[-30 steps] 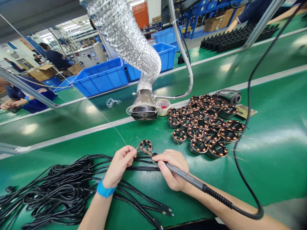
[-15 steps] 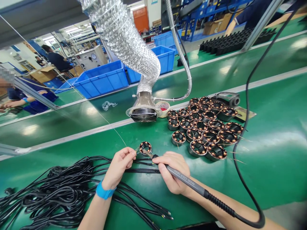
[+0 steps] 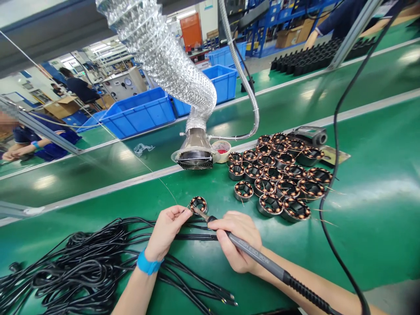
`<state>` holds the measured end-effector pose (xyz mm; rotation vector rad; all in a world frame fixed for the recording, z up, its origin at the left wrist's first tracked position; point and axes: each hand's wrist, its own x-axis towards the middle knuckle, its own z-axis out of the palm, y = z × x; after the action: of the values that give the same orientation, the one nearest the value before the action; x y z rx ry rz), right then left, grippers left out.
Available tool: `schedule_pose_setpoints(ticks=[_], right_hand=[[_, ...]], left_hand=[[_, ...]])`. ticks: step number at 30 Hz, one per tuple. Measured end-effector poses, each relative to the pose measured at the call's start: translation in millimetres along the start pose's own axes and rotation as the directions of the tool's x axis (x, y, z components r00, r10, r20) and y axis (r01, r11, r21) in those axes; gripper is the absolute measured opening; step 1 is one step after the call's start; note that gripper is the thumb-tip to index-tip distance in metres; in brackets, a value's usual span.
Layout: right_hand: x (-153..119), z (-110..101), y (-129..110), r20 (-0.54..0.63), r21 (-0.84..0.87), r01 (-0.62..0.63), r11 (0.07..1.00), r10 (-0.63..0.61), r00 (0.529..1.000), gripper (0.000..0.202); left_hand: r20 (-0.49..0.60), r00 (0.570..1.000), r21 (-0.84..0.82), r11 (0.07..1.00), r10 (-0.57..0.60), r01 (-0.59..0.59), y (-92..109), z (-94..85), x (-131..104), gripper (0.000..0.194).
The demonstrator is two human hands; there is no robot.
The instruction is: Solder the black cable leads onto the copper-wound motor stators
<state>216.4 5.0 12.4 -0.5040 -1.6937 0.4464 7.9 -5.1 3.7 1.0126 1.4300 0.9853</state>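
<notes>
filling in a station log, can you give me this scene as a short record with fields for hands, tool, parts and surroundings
left hand: pinching thin wire beside a wound ring
right hand: gripping a soldering iron like a pen
iron tip: at the ring; contact too small to tell
other rings: clustered on the right
black cables: heaped on the left, strands running rightward
overhead: silver duct ending in a funnel-shaped hood beyond the ring
surface: green bench
</notes>
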Motion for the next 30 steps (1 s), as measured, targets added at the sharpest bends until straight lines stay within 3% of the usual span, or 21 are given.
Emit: schedule_pose_setpoints(ticks=[6, 9, 14, 20, 24, 30], right_hand=[[1, 0, 0, -0.025, -0.027, 0.008, 1.000, -0.009, 1.000, 0.020], [0, 1, 0, -0.017, -0.020, 0.014, 1.000, -0.015, 1.000, 0.018], [1, 0, -2, 0.002, -0.017, 0.032, 0.999, -0.032, 0.999, 0.021], [2, -4, -2, -0.008, -0.081, 0.082, 0.993, -0.083, 0.996, 0.022], [4, -6, 6, -0.023, -0.227, 0.138, 0.964, -0.147, 0.989, 0.030], [5, -26, 26, 0.036, -0.554, 0.171, 0.815, -0.182, 0.983, 0.042]], left_hand=[[0.041, 0.999, -0.150, 0.988, -0.020, 0.026, 1, -10.8, -1, 0.033], [-0.019, 1.000, -0.179, 0.984, -0.002, -0.001, 0, -10.7, 0, 0.031], [-0.105, 0.994, -0.088, 0.996, 0.021, -0.030, -3, 0.0, 2, 0.036], [-0.029, 0.999, -0.142, 0.990, -0.021, 0.017, -2, -5.5, 1, 0.038], [-0.010, 1.000, -0.148, 0.989, 0.007, -0.009, -2, -7.9, 3, 0.036], [-0.033, 0.999, -0.156, 0.988, 0.012, -0.017, 12, -11.7, 20, 0.041]])
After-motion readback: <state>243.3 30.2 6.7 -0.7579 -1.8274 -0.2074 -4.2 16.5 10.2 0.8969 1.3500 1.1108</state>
